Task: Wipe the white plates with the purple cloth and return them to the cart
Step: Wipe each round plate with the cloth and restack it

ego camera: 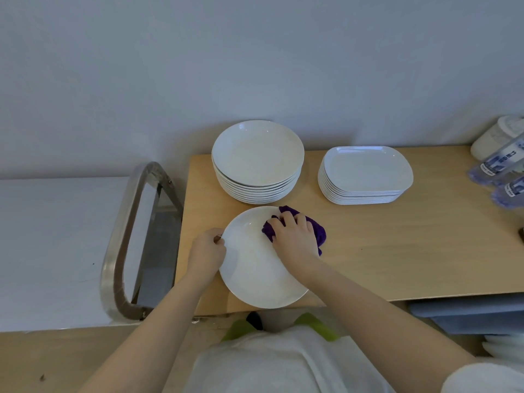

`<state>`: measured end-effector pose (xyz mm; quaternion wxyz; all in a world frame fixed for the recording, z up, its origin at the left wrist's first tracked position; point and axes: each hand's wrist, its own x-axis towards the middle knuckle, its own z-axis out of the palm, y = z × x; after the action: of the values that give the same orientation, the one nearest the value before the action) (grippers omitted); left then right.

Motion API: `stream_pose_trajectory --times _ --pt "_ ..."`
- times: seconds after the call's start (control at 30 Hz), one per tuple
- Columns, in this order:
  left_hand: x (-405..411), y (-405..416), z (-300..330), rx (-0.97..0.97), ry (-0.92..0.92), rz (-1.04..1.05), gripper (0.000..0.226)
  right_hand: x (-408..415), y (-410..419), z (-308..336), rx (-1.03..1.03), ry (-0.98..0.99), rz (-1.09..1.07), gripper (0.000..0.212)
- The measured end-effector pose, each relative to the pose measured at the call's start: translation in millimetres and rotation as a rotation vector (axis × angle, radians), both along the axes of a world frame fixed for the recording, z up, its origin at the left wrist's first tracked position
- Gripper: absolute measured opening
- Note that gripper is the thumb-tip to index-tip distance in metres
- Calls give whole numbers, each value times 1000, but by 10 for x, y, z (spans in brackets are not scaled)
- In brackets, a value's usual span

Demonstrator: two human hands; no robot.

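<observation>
A round white plate (255, 273) lies at the front edge of the wooden table (397, 251), partly over the edge. My left hand (207, 251) pinches its left rim. My right hand (295, 236) presses the bunched purple cloth (319, 231) onto the plate's upper right part, fingers curled over the cloth. Behind it stands a stack of round white plates (256, 154). To the right is a stack of rounded rectangular white plates (365, 171).
A steel cart (133, 236) with a curved handle and white top stands left of the table. Plastic water bottles (499, 165) and a white container (496, 137) sit at the table's far right. A grey wall is behind.
</observation>
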<state>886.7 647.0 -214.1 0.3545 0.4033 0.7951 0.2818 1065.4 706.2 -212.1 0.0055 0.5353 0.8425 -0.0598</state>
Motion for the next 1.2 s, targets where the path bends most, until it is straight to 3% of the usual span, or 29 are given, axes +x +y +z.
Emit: stream_pose_trajectory --times 0.13,0.3,0.47,0.57,0.7,0.87,1.0,1.2 --pt "-25 36 50 -15 -56 46 27 -278 25 24 -99 134 -9 38" --pt "-79 20 128 -37 -114 -40 29 -435 -202 40 -123 151 259 39" --pt "-43 39 99 -56 7 -80 29 -323 -612 64 -152 178 386 54" --pt "11 -9 49 -44 48 -66 28 -88 -700 35 -198 157 407 37" --pt "74 -52 34 -31 176 -82 28 308 -658 95 -236 146 426 32" --pt "89 -47 76 -52 208 -93 30 535 -414 173 -94 100 348 25" --pt "81 -53 102 -52 210 -102 30 425 -154 105 -94 22 212 37" --pt "45 -59 98 -59 183 -105 30 -13 27 35 -116 221 -73 40"
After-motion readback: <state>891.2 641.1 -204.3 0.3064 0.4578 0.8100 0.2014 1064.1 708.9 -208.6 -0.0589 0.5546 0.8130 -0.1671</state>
